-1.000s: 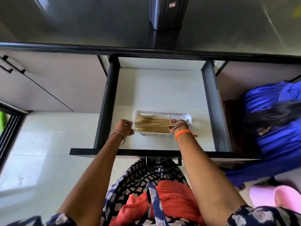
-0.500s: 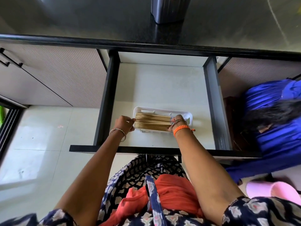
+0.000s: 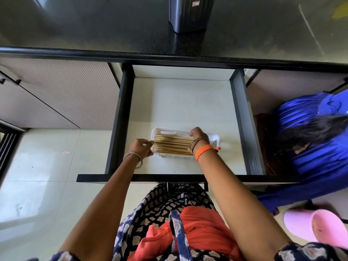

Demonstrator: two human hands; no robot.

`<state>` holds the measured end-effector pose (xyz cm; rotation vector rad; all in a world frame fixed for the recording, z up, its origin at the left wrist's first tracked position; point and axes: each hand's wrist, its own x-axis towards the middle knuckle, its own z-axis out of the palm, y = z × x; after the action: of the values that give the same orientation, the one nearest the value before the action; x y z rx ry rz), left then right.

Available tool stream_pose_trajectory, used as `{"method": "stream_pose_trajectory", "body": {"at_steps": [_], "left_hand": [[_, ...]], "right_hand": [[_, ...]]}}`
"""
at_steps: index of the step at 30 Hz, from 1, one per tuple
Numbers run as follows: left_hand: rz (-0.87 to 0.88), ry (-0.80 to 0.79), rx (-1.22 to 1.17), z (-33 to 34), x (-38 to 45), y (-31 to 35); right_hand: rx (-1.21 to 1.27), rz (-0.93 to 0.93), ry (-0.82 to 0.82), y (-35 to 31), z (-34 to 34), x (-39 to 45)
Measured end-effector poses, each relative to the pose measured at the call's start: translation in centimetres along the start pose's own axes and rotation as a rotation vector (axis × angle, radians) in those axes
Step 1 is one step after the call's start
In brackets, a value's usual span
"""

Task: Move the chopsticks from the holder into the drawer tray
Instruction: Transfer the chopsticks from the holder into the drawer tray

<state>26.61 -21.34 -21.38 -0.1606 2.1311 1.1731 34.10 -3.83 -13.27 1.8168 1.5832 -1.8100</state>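
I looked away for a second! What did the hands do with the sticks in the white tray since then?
The right hand slid from the near edge toward the tray's far side, over the right ends of the chopsticks. The left hand stayed at the left end of the white tray, fingers at the tips. The chopsticks still lie flat in the tray, and the drawer stays open.

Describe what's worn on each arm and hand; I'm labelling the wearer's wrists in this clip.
Both forearms are bare. The left hand has thin metal bangles at its wrist. The right hand has thin metal bangles too, plus an orange braided band with a loose tail. Dark patterned sleeve edges show near the elbows. No rings can be made out.
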Motion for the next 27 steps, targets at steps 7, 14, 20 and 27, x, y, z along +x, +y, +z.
{"method": "stream_pose_trajectory", "body": {"at_steps": [7, 14, 20, 27], "left_hand": [[-0.008, 0.007, 0.004, 0.1, -0.5, 0.2], [0.197, 0.234, 0.104, -0.3, -1.2, 3.6], [0.535, 0.26, -0.011, -3.6, 2.5, 17.5], [0.567, 0.344, 0.228, -6.9, 11.2, 30.8]], "right_hand": [[-0.851, -0.279, -0.128, 1.9, 1.7, -0.2], [-1.069, -0.541, -0.031, -5.8, -0.8, -1.3], [-0.867, -0.99, 0.173, -22.3, -1.4, -3.5], [-0.874, -1.333, 0.296, -38.7, 2.7, -0.6]]}}
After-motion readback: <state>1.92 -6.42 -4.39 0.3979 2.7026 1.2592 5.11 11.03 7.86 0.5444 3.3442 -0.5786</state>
